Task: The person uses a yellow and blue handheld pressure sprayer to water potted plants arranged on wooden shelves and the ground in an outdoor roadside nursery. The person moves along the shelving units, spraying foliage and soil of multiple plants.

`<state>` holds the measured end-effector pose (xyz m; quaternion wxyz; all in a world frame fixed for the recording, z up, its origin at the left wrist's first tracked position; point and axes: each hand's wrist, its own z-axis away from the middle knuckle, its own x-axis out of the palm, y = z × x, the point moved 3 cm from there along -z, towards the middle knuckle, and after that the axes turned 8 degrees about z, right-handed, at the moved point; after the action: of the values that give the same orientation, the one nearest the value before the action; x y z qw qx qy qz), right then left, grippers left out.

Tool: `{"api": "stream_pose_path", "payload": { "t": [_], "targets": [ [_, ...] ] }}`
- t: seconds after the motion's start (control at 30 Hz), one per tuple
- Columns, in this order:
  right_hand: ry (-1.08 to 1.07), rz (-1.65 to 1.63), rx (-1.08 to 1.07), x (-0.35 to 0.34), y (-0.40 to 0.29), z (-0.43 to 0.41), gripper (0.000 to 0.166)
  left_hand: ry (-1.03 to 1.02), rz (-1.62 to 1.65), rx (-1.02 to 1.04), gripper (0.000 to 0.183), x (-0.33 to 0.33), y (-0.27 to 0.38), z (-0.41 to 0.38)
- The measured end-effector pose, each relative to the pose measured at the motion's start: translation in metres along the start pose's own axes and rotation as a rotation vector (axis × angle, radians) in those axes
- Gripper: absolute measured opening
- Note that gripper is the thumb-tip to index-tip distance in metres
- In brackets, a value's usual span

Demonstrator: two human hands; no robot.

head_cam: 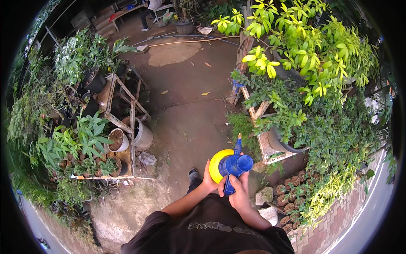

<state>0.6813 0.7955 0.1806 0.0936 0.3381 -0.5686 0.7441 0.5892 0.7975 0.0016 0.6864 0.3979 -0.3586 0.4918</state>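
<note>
A pump spray bottle (pixel 219 163) with a yellow tank and a blue top is held in front of my body, its brass-coloured nozzle tip (pixel 239 136) pointing away from me. My left hand (pixel 209 178) supports the yellow tank from its left side. Around the blue handle, my right hand (pixel 239 190) is closed, with the thumb near the pump top. Part of the fingers lies hidden behind the bottle.
On the left, a metal-framed shelf (pixel 132 143) holds potted plants and a white pot of soil (pixel 118 140). Leafy shrubs (pixel 320 127) and another metal frame (pixel 253 108) stand right. Round root balls (pixel 290 197) lie lower right. A hose (pixel 193 40) crosses the ground; a person (pixel 147 12) is beyond.
</note>
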Motion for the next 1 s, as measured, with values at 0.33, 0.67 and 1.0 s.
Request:
{"api": "stream_pose_path", "payload": {
  "t": [0.33,0.67,1.0],
  "targets": [
    [0.074,-0.071,-0.265,0.102,0.039,-0.150,0.070,-0.059,-0.046,-0.246,0.061,0.029,0.206,-0.107],
    [0.247,-0.061,-0.395,0.099,0.034,-0.331,0.068,-0.451,0.135,-0.595,0.060,0.082,0.280,-0.270],
    [0.325,-0.030,-0.486,0.097,-0.015,-0.562,0.068,-0.390,0.018,-0.581,0.073,0.085,0.357,-0.516]
  ]
}}
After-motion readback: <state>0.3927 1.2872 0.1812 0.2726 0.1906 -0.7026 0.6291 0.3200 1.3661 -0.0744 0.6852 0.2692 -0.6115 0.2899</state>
